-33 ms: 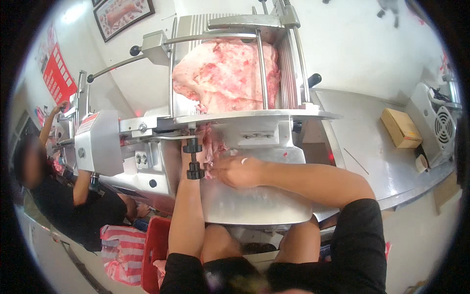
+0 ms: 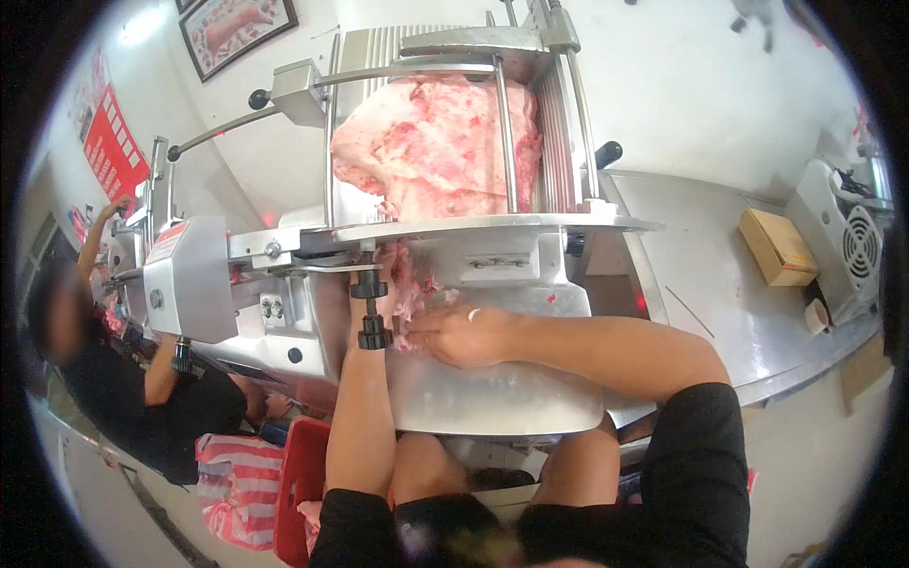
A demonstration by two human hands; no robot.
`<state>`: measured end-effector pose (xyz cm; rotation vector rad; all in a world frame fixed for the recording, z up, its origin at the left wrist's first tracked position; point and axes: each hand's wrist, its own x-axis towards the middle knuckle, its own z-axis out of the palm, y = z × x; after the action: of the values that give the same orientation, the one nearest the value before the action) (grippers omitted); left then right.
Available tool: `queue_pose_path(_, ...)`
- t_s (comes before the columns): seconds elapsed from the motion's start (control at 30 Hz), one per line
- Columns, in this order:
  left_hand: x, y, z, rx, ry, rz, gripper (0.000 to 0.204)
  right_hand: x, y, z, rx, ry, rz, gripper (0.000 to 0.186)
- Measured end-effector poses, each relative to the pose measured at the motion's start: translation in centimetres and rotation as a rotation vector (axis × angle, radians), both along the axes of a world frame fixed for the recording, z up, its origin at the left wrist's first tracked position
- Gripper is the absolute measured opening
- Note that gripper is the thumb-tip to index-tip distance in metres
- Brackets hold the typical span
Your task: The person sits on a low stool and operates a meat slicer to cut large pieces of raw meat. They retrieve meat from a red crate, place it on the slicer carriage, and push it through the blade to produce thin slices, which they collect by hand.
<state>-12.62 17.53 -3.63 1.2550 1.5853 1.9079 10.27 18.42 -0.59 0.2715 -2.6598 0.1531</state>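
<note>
A thick slab of raw meat [image 2: 426, 142] with pale skin lies on the ribbed carriage of a meat slicer [image 2: 194, 284], under metal bars. Thin slices of meat [image 2: 405, 289] hang and bunch below the blade edge, above the steel tray [image 2: 492, 402]. My right hand [image 2: 464, 334] reaches in from the right, its fingers pressed together at the slices' lower edge. A white fleck sits on its back. My left hand [image 2: 357, 295] is up against the slices' left side. Black knobs [image 2: 375, 331] and the slices hide most of its fingers.
On the left a person [image 2: 142, 407] works at another machine. By my left leg stand a red crate [image 2: 295, 473] and a red-and-white striped bag [image 2: 237, 483]. A steel counter [image 2: 696, 227] on the right carries a cardboard box [image 2: 776, 248] and a vented machine [image 2: 846, 241].
The slices between my hands have shifted slightly and show a little more beside the knobs. My hands have barely moved.
</note>
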Motion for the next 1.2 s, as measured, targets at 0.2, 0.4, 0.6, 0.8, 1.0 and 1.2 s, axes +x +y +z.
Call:
queue_pose_path(0.2, 7.8, -7.0, 8.8, -0.213, -0.386, -0.005, 0.021, 4.5, -1.5, 2.4, -0.07, -0.05, -0.322, 0.054)
queue_pose_path(0.4, 9.4, -12.3, 5.3, -0.113, -0.015, 0.0, 0.026, -1.0, 0.4, -0.2, -0.094, 0.115, -0.393, 0.058)
queue_pose_path(0.6, 9.4, -18.4, 6.0, -0.086, 0.265, 0.039, 0.022, -5.2, 1.8, -0.4, -0.249, -0.156, -0.409, 0.045)
queue_pose_path(0.8, 9.9, -20.5, 6.3, -0.137, 0.443, 0.047, 0.026, 3.3, 3.7, -1.0, -0.124, -0.1, -0.44, 0.035)
queue_pose_path(1.0, 14.3, -16.6, 7.6, -0.148, 0.876, -0.051, 0.028, 13.8, 4.6, 0.1, -0.002, -0.034, -0.488, 0.03)
queue_pose_path(1.2, 17.8, -10.8, 7.4, -0.327, 1.232, -0.198, 0.042, 18.9, 7.3, 0.4, 0.293, 0.049, -0.44, 0.022)
